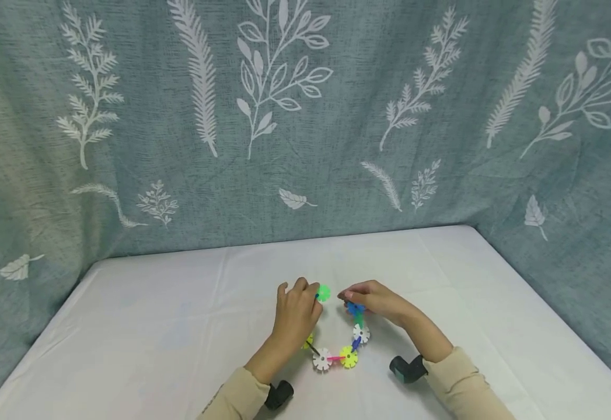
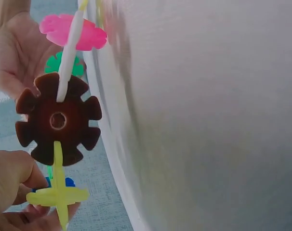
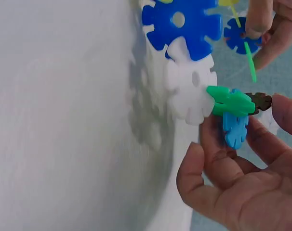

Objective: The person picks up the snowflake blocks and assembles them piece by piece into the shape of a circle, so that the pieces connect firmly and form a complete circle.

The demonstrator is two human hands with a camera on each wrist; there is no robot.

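Note:
A curved, unfinished-ring-shaped chain of notched plastic snowflake discs, slotted together, runs between both hands. My left hand [image 1: 297, 312] pinches a blue disc [image 3: 232, 42] at the left end, with a bright green disc [image 1: 324, 293] jutting toward the right hand. At the other end, my right hand [image 1: 381, 302] pinches a dark brown disc [image 3: 260, 103] between thumb and fingers. A light blue disc [image 3: 235, 132] and a green disc [image 3: 228, 98] adjoin it. A gap separates the two ends. Nearest the left wrist camera is a reddish-brown disc [image 2: 37, 120], joined to a yellow disc [image 2: 42, 196].
The chain's lower curve has white [image 1: 322, 360], pink [image 1: 336, 358] and yellow discs [image 1: 348, 357] above a white-covered table [image 1: 153, 326]. A leaf-patterned curtain [image 1: 337, 128] hangs behind it. Black wrist cameras [image 1: 406, 370] protrude near the sleeves.

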